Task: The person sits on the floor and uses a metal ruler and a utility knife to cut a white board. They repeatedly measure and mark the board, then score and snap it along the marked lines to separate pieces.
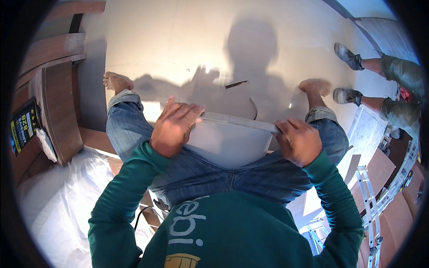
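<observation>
Between my knees stands a pale, thin board (228, 145), its long upper edge running from one hand to the other. My left hand (175, 124) grips the left end of that edge, the fingers reaching over it and partly spread. At the opposite end my right hand (298, 140) is closed round the corner, fingers curled. Beyond the board, a dark utility knife (236, 84) lies on a large pale sheet (161, 40). Nearer to the board, a thin curved dark strip (254, 108) rests on the same sheet. The board's lower part is hidden by my jeans.
Another person's shoes (347, 96) stand close at the right. Wooden shelving (58, 111) and a dark package (24, 127) are at the left, above clear plastic sheeting (73, 201). A metal ladder (370, 210) lies at the lower right.
</observation>
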`<state>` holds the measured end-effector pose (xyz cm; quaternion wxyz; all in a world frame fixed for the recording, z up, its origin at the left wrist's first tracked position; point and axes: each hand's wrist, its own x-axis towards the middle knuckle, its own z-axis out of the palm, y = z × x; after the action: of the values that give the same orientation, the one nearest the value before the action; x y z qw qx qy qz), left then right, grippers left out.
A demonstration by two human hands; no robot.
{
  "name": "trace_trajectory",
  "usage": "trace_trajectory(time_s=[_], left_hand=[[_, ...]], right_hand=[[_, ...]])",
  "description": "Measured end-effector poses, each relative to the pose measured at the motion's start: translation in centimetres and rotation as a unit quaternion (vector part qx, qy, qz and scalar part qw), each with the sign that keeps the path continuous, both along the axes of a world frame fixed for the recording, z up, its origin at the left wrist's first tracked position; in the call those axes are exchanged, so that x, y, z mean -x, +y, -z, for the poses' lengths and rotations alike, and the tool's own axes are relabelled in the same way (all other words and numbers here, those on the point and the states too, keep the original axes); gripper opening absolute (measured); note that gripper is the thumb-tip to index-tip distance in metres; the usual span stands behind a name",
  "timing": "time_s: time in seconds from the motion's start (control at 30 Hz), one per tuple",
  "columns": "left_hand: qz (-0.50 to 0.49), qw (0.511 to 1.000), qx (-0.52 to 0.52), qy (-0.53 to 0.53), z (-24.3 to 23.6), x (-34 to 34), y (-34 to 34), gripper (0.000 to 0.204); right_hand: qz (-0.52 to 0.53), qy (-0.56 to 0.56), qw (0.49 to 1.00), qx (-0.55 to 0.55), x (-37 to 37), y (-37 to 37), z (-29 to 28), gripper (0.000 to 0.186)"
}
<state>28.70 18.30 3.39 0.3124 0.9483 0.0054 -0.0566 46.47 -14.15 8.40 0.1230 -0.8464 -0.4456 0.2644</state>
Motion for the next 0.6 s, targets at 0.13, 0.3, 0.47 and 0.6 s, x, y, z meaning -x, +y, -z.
trace_trajectory(time_s=[0.13,0.3,0.47,0.6], left_hand=[[-0.034,0.950,0.240,0.199,-1.6,-3.3,2.0,0.019],[-0.057,0.899,0.318,0.297,-0.7,-4.5,3.9,0.027],[0.046,0.976,0.159,0.139,0.5,-3.4,3.3,0.025],[0.055,0.985,0.007,0.161,0.5,-1.7,2.1,0.035]], right_hand=[[0.030,-0.056,0.998,-0.029,-1.5,0.9,0.4,0.024],[-0.014,0.016,1.000,-0.005,-2.2,2.4,-1.7,0.025],[-0.039,0.068,0.995,0.053,-2.0,1.3,0.5,0.023],[-0.070,0.036,0.994,0.076,0.1,2.0,1.8,0.014]])
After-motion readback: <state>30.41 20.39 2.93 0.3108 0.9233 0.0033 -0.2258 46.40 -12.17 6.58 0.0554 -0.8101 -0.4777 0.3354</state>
